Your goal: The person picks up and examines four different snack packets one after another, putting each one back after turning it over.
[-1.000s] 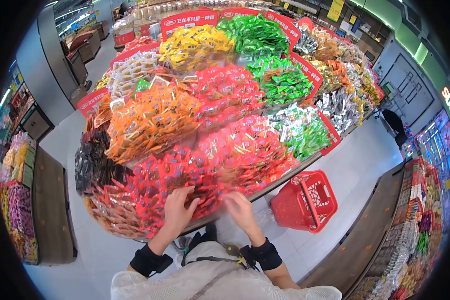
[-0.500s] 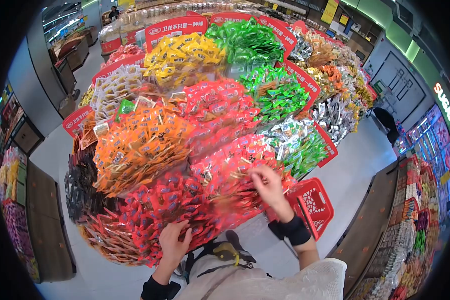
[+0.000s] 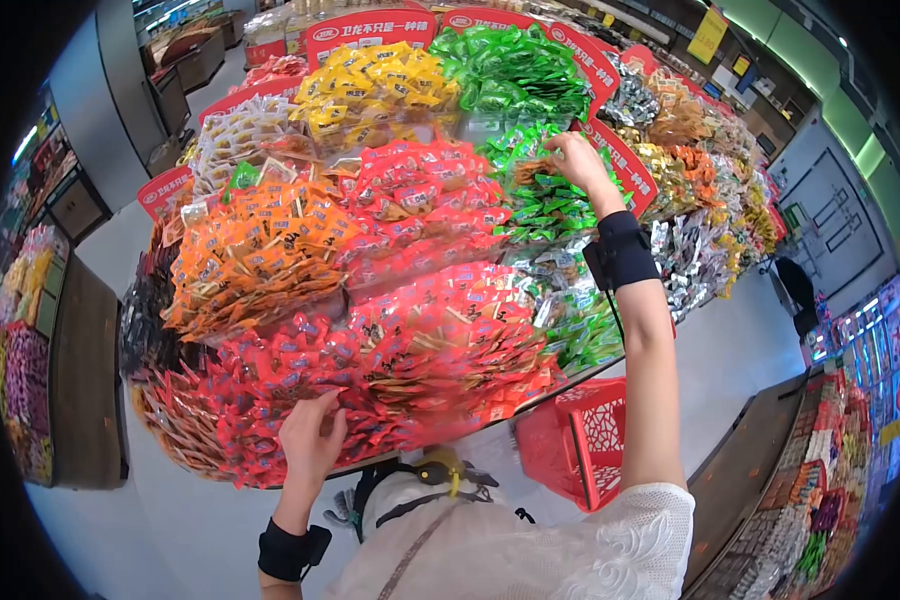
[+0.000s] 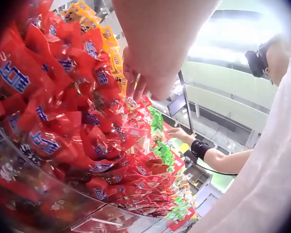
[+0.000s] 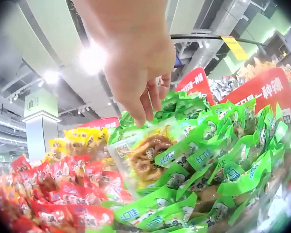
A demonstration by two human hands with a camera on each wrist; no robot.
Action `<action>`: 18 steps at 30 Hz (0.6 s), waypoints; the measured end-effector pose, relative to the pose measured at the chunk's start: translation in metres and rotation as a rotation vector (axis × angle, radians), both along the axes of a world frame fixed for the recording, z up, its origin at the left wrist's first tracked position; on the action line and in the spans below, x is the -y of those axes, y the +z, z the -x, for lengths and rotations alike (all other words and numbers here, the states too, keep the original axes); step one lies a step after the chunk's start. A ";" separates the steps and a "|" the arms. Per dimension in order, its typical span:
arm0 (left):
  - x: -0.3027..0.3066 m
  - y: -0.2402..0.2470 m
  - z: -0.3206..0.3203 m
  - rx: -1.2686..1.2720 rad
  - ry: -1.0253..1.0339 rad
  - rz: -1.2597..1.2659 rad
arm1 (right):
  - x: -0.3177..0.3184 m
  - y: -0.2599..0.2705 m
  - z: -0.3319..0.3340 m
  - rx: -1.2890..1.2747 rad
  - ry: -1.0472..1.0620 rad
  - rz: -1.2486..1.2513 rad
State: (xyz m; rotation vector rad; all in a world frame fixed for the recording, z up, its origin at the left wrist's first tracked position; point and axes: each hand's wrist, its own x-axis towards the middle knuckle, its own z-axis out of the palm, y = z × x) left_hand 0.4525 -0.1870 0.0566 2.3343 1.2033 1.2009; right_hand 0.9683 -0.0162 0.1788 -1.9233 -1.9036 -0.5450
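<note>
At the green-packet bin, my right hand (image 3: 580,165) reaches out with bent fingers, thumb and forefinger close together. Its fingertips are right at the upper edge of a clear snack packet (image 5: 148,155) with brown food inside, which leans among green snack packets (image 5: 223,155). I cannot tell whether the fingers pinch that edge. Nearer the body, my left hand (image 3: 310,437) hovers by the front rim over red snack packets (image 3: 280,370), fingers loosely curled. The left wrist view shows those fingers (image 4: 136,85) hanging with nothing visible between them.
Orange packets (image 3: 255,245), yellow packets (image 3: 375,90) and pink-red packets (image 3: 425,190) fill neighbouring bins. Red sign boards (image 3: 620,160) rise between bins. A red shopping basket (image 3: 575,440) stands on the floor at the front right. Low wooden shelving (image 3: 85,350) flanks the left aisle.
My right hand has swept from the front rim, over the pink-red packets, forward and right to the green bin. My left hand stays near the front red packets.
</note>
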 end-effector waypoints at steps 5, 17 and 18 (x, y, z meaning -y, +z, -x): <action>0.003 -0.004 -0.036 -0.048 -0.038 -0.040 | -0.012 -0.008 0.003 0.153 0.028 0.082; 0.015 0.003 -0.085 0.011 -0.131 -0.053 | -0.003 0.010 -0.002 -0.253 0.295 -0.217; 0.013 0.007 -0.088 -0.004 -0.132 -0.064 | 0.006 0.013 0.004 -0.450 0.353 -0.246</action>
